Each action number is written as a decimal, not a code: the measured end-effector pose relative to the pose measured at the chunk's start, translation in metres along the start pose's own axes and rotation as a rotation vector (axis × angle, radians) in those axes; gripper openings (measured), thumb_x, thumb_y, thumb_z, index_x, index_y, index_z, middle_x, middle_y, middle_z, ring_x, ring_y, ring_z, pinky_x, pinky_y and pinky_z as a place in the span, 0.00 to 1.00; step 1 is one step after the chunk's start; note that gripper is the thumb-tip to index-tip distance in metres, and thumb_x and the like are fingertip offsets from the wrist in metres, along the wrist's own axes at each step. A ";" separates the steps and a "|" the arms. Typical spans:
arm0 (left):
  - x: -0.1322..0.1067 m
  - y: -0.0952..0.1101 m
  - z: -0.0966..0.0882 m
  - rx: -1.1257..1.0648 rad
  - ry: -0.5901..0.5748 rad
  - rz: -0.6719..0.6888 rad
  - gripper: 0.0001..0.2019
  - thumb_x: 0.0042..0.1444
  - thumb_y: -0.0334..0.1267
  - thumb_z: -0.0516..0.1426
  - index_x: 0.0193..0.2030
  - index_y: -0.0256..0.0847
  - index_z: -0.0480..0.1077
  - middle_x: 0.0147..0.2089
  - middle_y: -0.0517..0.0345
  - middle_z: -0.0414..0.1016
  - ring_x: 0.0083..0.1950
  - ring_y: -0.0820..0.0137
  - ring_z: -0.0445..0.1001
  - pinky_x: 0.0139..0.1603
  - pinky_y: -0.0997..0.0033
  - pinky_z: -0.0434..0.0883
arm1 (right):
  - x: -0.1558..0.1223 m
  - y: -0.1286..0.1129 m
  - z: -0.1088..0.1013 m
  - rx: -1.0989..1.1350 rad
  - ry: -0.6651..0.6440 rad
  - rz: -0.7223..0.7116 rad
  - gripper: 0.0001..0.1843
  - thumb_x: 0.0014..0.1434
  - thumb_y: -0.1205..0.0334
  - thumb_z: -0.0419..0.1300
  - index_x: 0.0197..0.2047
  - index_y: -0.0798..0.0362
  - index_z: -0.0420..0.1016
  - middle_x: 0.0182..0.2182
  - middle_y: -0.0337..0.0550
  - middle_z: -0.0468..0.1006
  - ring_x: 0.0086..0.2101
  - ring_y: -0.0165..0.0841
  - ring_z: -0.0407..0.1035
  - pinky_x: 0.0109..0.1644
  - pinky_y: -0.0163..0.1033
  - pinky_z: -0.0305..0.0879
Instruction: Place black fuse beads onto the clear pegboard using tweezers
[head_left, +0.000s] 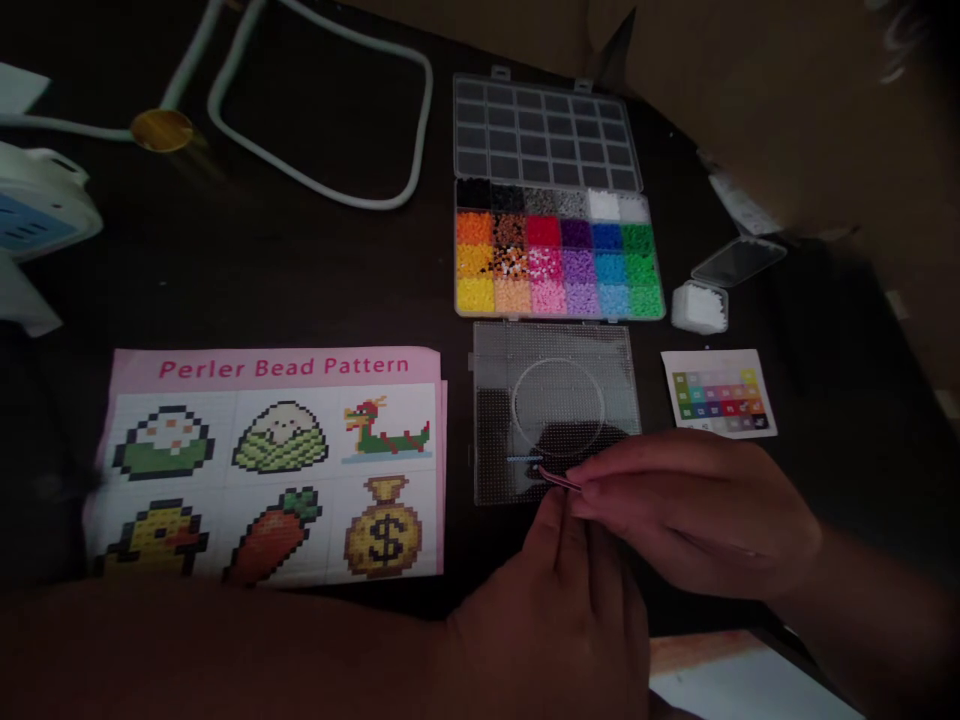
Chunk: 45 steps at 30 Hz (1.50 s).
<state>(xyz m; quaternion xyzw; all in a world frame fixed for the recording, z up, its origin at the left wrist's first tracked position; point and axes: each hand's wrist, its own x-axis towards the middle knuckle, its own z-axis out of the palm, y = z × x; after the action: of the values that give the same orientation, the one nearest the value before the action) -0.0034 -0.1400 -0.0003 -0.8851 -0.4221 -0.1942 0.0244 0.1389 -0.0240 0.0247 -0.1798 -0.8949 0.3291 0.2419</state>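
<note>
My right hand (690, 515) pinches a pair of pink tweezers (556, 478), whose tips point left over the lower part of a clear pegboard (491, 400). A small pale bead (536, 467) shows right by the tips; whether they grip it I cannot tell. Just above and left lies a short row of light blue beads (523, 459) on the pegs. My left hand (577, 590) rests at the board's front edge, below the tweezers and against my right hand. Its fingers are curled together, and anything between them is hidden.
A bead case (559, 318) with sorted colours lies behind the board, its lid (547, 130) folded back. To the right are a small box of white beads (700, 307) and a colour chart (720, 395). A pattern sheet (277, 367) lies left, below a white cable (322, 180).
</note>
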 end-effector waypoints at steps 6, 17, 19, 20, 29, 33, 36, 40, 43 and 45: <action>0.000 0.001 0.000 -0.003 0.018 -0.014 0.17 0.63 0.36 0.48 0.42 0.29 0.76 0.42 0.38 0.80 0.43 0.50 0.80 0.53 0.45 0.68 | 0.001 0.001 0.001 -0.001 0.014 -0.020 0.07 0.59 0.71 0.63 0.41 0.55 0.80 0.39 0.45 0.83 0.37 0.28 0.80 0.41 0.27 0.79; 0.001 0.002 0.000 -0.005 0.015 -0.017 0.16 0.62 0.36 0.49 0.41 0.29 0.77 0.42 0.38 0.80 0.43 0.51 0.80 0.52 0.46 0.69 | 0.003 0.004 0.005 0.083 0.032 0.008 0.07 0.56 0.75 0.65 0.39 0.56 0.80 0.38 0.46 0.82 0.37 0.28 0.79 0.41 0.28 0.79; 0.001 0.001 0.000 -0.006 0.013 -0.025 0.16 0.62 0.35 0.49 0.41 0.29 0.77 0.42 0.38 0.80 0.43 0.51 0.80 0.53 0.46 0.69 | 0.003 0.004 0.005 0.085 0.031 0.009 0.08 0.56 0.75 0.65 0.39 0.55 0.80 0.38 0.45 0.82 0.37 0.28 0.79 0.41 0.29 0.79; 0.001 0.001 0.000 -0.006 0.017 -0.030 0.16 0.62 0.35 0.49 0.41 0.29 0.77 0.42 0.38 0.81 0.43 0.51 0.80 0.53 0.46 0.69 | 0.002 0.004 0.005 0.086 0.033 0.009 0.08 0.56 0.75 0.65 0.39 0.55 0.80 0.38 0.45 0.82 0.37 0.29 0.79 0.41 0.30 0.79; 0.001 0.002 0.000 0.003 0.020 -0.021 0.17 0.63 0.35 0.48 0.41 0.28 0.76 0.43 0.37 0.80 0.44 0.51 0.80 0.51 0.47 0.70 | 0.002 0.003 0.005 0.055 0.051 0.003 0.08 0.56 0.75 0.65 0.39 0.55 0.79 0.38 0.45 0.82 0.37 0.29 0.79 0.40 0.30 0.79; 0.001 0.001 0.000 0.000 0.019 -0.028 0.16 0.62 0.35 0.49 0.41 0.28 0.76 0.43 0.37 0.80 0.44 0.50 0.80 0.51 0.48 0.70 | 0.002 0.003 0.004 0.039 0.050 -0.005 0.06 0.58 0.74 0.64 0.39 0.56 0.79 0.38 0.45 0.82 0.36 0.29 0.79 0.39 0.30 0.80; 0.002 0.001 0.000 0.001 0.023 -0.020 0.16 0.61 0.35 0.49 0.41 0.28 0.76 0.43 0.37 0.80 0.44 0.51 0.80 0.51 0.48 0.70 | 0.002 0.003 0.004 0.021 0.029 -0.002 0.06 0.59 0.73 0.63 0.39 0.55 0.79 0.38 0.45 0.82 0.36 0.29 0.80 0.39 0.30 0.80; 0.001 0.001 0.000 0.006 0.020 -0.016 0.16 0.62 0.35 0.49 0.41 0.29 0.76 0.44 0.37 0.80 0.44 0.51 0.80 0.51 0.48 0.71 | 0.003 0.003 0.003 0.012 0.029 -0.010 0.07 0.59 0.74 0.63 0.39 0.54 0.79 0.37 0.45 0.83 0.36 0.29 0.80 0.39 0.29 0.80; 0.001 0.000 0.000 0.009 0.026 -0.017 0.16 0.62 0.35 0.49 0.41 0.29 0.76 0.44 0.38 0.80 0.44 0.51 0.80 0.51 0.48 0.71 | 0.003 0.002 0.003 0.003 0.034 -0.015 0.07 0.59 0.74 0.63 0.39 0.54 0.79 0.38 0.45 0.83 0.36 0.28 0.80 0.39 0.29 0.79; 0.001 0.000 0.000 0.010 0.027 -0.015 0.16 0.62 0.35 0.48 0.41 0.29 0.76 0.43 0.38 0.81 0.44 0.51 0.80 0.51 0.47 0.71 | 0.003 0.002 0.002 0.010 0.039 -0.016 0.07 0.59 0.74 0.63 0.39 0.55 0.79 0.38 0.44 0.83 0.36 0.28 0.80 0.39 0.28 0.79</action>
<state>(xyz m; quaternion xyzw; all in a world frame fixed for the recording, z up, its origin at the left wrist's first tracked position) -0.0023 -0.1393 0.0004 -0.8791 -0.4294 -0.2045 0.0330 0.1356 -0.0225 0.0231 -0.1781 -0.8897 0.3280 0.2629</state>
